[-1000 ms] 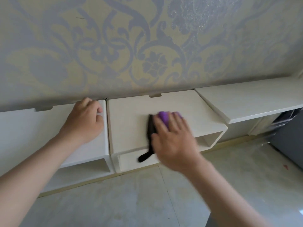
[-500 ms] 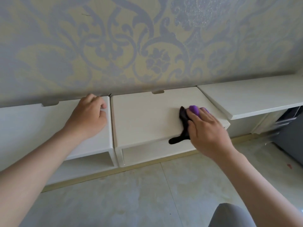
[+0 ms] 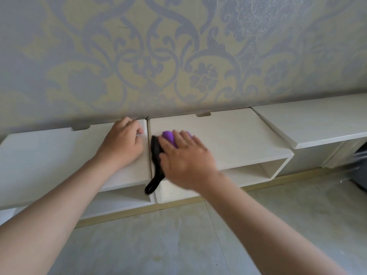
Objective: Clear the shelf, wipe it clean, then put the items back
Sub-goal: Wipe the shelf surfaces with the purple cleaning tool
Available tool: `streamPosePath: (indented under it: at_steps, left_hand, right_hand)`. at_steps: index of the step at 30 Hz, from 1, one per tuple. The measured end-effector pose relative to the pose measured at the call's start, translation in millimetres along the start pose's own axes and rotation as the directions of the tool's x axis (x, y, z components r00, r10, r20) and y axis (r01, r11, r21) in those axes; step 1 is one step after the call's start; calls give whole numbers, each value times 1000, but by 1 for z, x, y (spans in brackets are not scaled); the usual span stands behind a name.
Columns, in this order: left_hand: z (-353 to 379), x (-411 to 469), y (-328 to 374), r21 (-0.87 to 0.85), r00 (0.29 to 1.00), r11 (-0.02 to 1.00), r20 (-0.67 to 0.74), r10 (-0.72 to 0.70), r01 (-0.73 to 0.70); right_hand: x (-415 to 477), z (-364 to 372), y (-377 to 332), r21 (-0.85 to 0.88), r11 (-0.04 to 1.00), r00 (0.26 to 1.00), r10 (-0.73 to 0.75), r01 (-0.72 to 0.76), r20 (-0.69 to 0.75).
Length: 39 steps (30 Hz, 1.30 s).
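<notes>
A low white shelf unit [image 3: 234, 139] runs along the patterned wall. My right hand [image 3: 184, 155] lies flat, fingers straight, pressing a purple and black cleaning cloth [image 3: 156, 153] onto the left part of the middle unit's top. A black strip of the cloth hangs over the front edge. My left hand [image 3: 123, 143] rests with curled fingers on the top of the left unit [image 3: 49, 155], near its right edge; it holds nothing that I can see.
A third white unit [image 3: 317, 124] stands at the right. Open cubbies [image 3: 248, 171] sit under the tops. A dark object [image 3: 360, 167] is at the far right edge. Pale tiled floor [image 3: 168, 235] lies in front.
My right hand has swept the cloth leftward from the middle unit's right side to its left edge. My left hand has stayed in place.
</notes>
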<state>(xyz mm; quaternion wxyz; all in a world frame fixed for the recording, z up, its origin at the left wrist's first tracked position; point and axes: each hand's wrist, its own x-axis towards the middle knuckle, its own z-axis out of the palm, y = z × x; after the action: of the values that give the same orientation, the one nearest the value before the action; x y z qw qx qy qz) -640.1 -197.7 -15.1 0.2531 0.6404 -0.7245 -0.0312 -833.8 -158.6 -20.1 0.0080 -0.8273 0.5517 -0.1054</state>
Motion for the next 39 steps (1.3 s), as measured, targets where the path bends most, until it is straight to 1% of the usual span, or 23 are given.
streamPosePath:
  at_steps: [2,4,6,8,13,15,20,24,27,31,35,37,39]
  left_hand:
    - [1,0,-1,-5,1000,1000,6,-10,10]
    - [3,1,-3,-9,1000,1000,-4,-6,6]
    - [5,2,-4,-12,1000,1000,-11,1,-1]
    - [6,4,-5,-18,1000,1000,-11,0,0]
    - [4,3,-2,-23,1000,1000,-22,-8,8]
    - [2,2,-1,-25,1000,1000,-15,-16,16]
    - [-1,-1,5,-28,1000,1000,-4,-9,9]
    - [-1,-2,4,8,999,999,-12,33,-33]
    - [0,-1,1,5,996,996,10,90,-91]
    - [1,0,-2,12,981,982,25,190,-191]
    - [0,-1,3,63,964,963,53,260,-263]
    - [-1,0,11,85,955,953,90,283,-290]
    - [-3,-3,25,70,950,964,204,238,-257]
  right_hand:
    - [28,-6,34,-24,994,991,105,-103,88]
    - [50,-12,62,-51,976,972,214,-210,94]
    - [59,-11,70,-77,965,962,257,-251,90]
    - [61,-6,54,-89,968,966,241,-233,92]
    - [66,5,-18,-25,1000,997,11,-9,81]
    - [66,8,-23,4,1000,999,-5,5,53]
    - [57,7,-12,27,999,1000,-20,20,4]
    - [47,2,-2,44,998,999,33,-33,15]
    - [35,-7,23,37,990,991,134,-135,22]
    - [2,-19,57,-2,961,960,278,-278,-22]
    - [-10,-16,50,-34,951,950,304,-307,-72]
    - [-7,-15,47,-38,945,944,320,-324,-77]
    - [-7,-16,46,-36,945,944,322,-325,-78]
